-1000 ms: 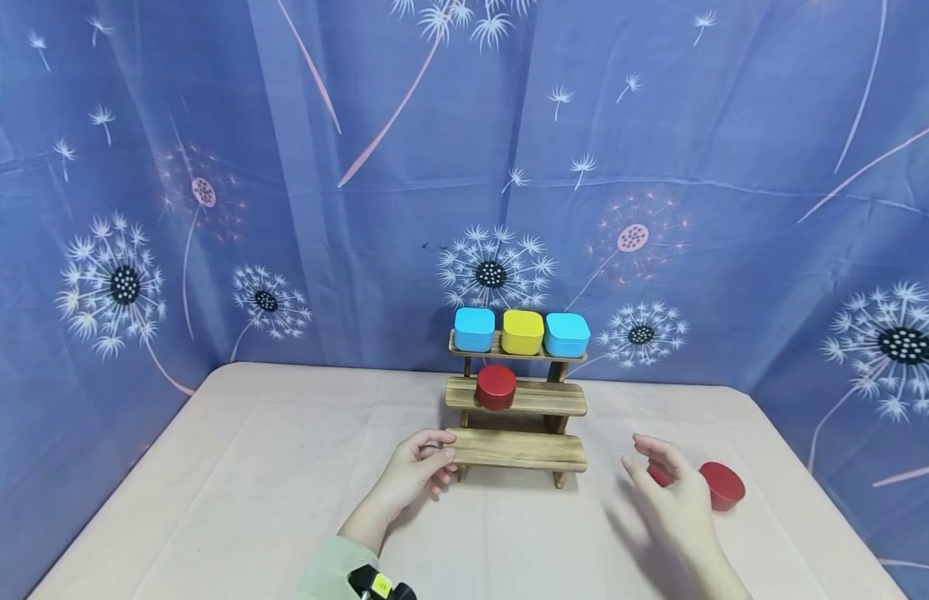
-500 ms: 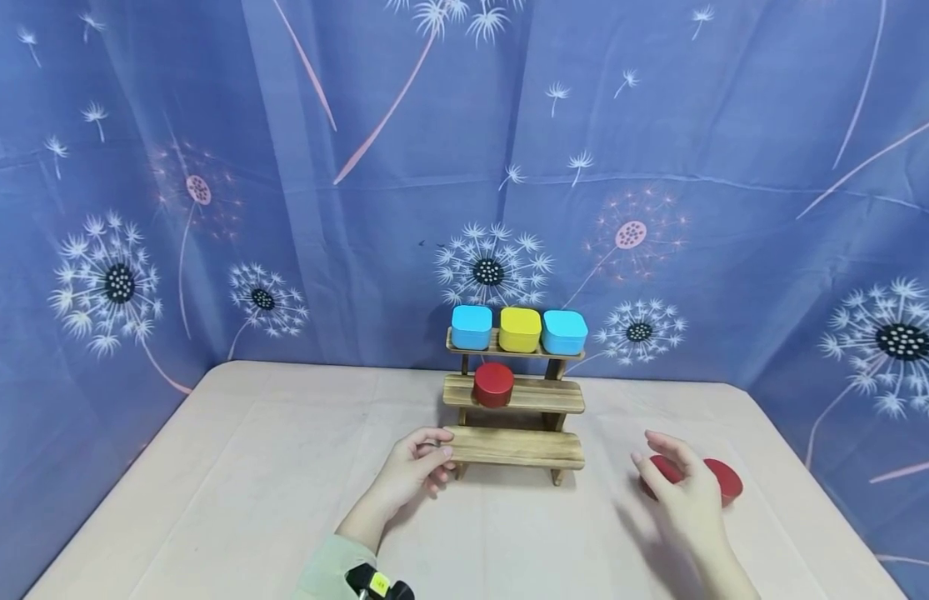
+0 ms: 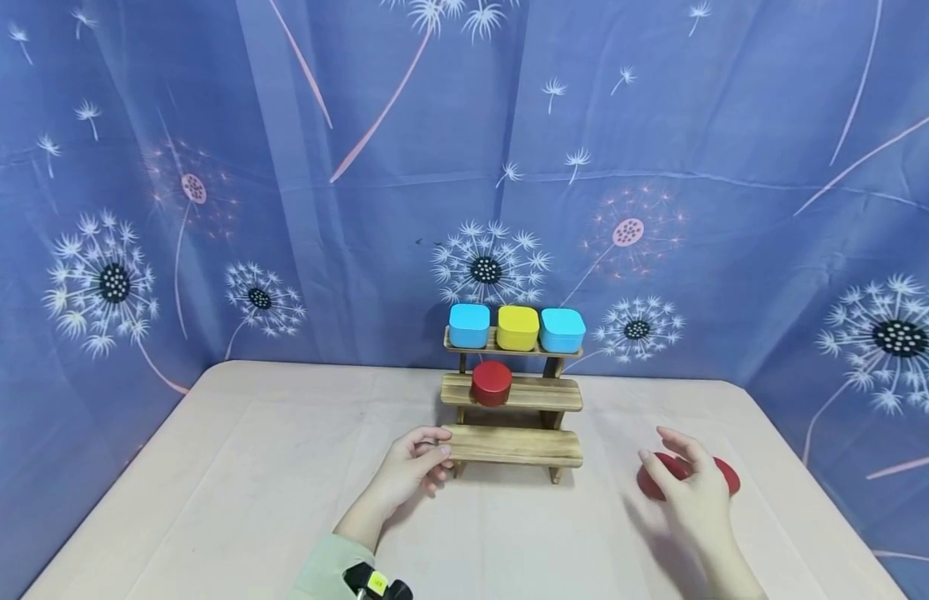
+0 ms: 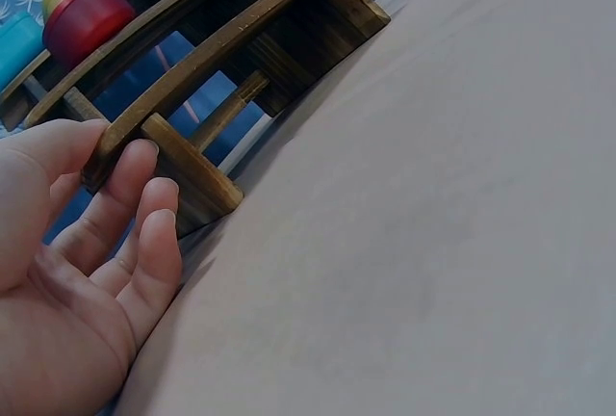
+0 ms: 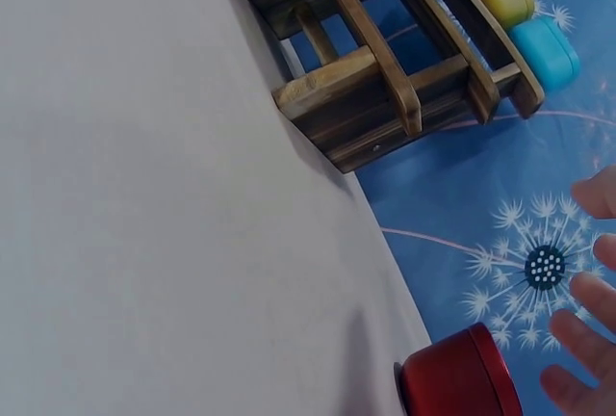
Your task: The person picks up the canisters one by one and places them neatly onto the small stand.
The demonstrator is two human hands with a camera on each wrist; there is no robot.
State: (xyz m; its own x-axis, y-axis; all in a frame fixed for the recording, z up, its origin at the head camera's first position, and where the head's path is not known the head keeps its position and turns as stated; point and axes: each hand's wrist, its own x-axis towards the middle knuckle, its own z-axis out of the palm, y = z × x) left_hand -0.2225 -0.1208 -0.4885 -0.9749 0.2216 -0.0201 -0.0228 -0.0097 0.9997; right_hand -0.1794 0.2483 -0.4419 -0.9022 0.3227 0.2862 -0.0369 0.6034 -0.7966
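Rack (image 3: 512, 446) mid-table (image 3: 247, 483); three boxes (image 3: 517, 327) on top step, one tin (image 3: 491, 383) below (middle step), two tins (image 3: 651, 482) right

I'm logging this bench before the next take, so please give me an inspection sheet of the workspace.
Surface: table under pale cloth.
Job's things: two red tins on the cloth at right; another red tin on the middle step of the wooden rack; blue, yellow, blue tins on top.
Clutter: nothing seen.
Hands: left hand holds the rack's lowest step; right hand open over the red tins.
Cables: nothing seen.
Surroundings: blue dandelion-print curtain.
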